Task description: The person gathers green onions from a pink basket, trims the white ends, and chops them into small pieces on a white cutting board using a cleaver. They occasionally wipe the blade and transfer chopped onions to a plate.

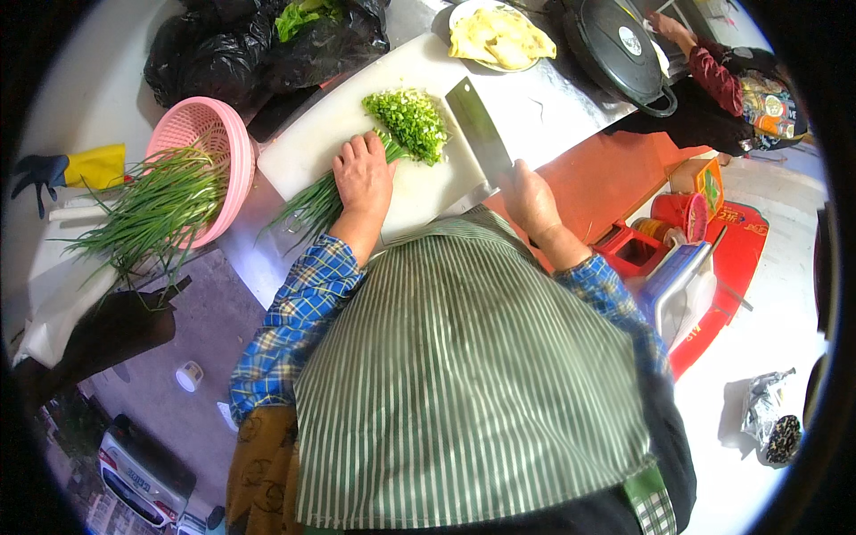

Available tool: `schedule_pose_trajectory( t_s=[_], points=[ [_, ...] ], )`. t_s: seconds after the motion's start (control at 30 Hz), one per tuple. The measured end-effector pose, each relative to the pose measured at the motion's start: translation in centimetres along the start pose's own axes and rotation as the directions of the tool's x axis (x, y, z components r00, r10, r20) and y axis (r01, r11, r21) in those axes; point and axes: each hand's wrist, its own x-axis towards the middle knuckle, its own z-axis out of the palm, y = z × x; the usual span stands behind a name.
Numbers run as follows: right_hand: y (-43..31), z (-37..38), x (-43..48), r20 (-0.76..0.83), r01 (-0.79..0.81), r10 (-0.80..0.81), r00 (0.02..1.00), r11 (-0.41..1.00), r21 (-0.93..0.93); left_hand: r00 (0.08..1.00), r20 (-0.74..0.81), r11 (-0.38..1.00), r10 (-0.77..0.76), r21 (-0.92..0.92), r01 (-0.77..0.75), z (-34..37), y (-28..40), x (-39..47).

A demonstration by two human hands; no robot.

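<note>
A bunch of green onions or chives (317,206) lies on a white cutting board (301,144), its long green ends hanging over the near left edge. My left hand (364,175) presses on the bunch near its cut end. Just beyond lies a heap of chopped greens (408,124). My right hand (529,198) grips the handle of a cleaver (479,127), whose wide blade is over the right part of the board, to the right of the heap and apart from the bunch.
A pink plastic basket (234,160) with more long greens (160,194) stands left. Black plastic bags (221,53) lie at the back left. Behind the board are a plate of yellow flat food (505,40) and a black lidded pan (612,50). A co-worker's arm (715,73) shows at the upper right.
</note>
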Motion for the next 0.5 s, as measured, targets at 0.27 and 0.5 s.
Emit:
schedule_pose_trajectory(
  t_s=[0.27,0.5],
  points=[
    [-2.5,0.1,0.0,-0.014,0.107,-0.106,0.994,0.989,0.106,0.999,-0.015,1.000,-0.029,-0.007,0.029,-0.2,-0.1,-0.1],
    [-6.4,0.6,0.4,0.076,0.279,-0.283,0.956,0.959,0.054,0.996,0.055,0.996,-0.067,-0.049,0.070,-0.3,0.0,0.2]
  ],
)
